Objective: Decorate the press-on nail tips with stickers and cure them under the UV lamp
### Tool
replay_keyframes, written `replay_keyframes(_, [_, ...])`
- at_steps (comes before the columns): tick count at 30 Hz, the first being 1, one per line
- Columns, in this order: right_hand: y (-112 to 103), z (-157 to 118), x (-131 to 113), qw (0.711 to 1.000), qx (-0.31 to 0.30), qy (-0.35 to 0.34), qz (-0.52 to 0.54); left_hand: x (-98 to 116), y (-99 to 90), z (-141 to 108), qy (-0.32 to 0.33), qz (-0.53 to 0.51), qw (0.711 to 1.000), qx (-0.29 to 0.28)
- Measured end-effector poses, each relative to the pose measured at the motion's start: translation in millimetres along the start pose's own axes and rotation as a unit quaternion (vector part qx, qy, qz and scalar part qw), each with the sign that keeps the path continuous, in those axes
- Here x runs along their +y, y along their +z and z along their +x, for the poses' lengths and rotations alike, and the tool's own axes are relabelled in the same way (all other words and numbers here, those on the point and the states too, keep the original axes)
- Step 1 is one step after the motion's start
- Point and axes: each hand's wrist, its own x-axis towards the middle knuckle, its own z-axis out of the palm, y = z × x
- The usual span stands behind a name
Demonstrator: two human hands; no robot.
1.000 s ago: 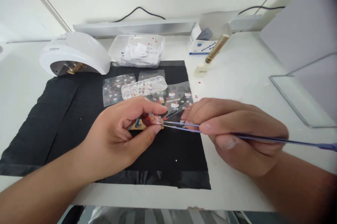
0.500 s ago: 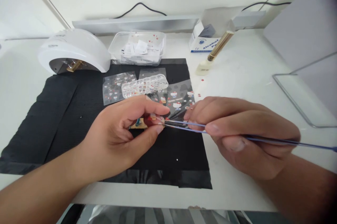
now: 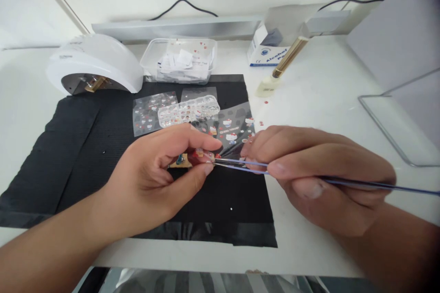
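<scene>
Left hand (image 3: 147, 178): piece (image 3: 205, 156) pinched
Right hand (image 3: 319, 169): tweezers (image 3: 255, 163) held, tips at the piece
Decals (image 3: 198, 152): some seemingly applied, others left on sheets (image 3: 154, 112)
Completion: cannot be told

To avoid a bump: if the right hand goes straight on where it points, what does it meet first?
The tweezers in the right hand would probably first meet the small decorated piece in the left hand; depth is unclear, so they may touch it now.
</scene>
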Motion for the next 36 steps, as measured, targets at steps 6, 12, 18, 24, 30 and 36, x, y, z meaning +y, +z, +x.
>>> replay_keyframes(6, [3,-1,2,1.000,0.009,0.000,0.021,0,-0.3,0,0.002,0.005,1.000,0.000])
replay_keyframes(12, [-1,-7,-6,0.998,-0.003,0.061,0.010,0,-0.2,0,-0.003,0.006,1.000,0.000])
replay_keyframes(18, [-3,-10,1,0.999,-0.004,0.034,0.018,0,1.1,0,-0.015,-0.009,1.000,0.006])
replay_keyframes(24, [0,-8,7,0.999,0.019,0.022,0.039,0,0.9,0,-0.028,-0.027,0.999,0.000])
replay_keyframes(30, [2,-3,5,0.997,0.019,0.032,0.064,-1,0.0,1,-0.034,-0.022,0.999,-0.003])
replay_keyframes(36, [2,-4,3,0.996,0.018,0.063,0.053,0,0.4,0,-0.035,-0.036,0.999,0.002])
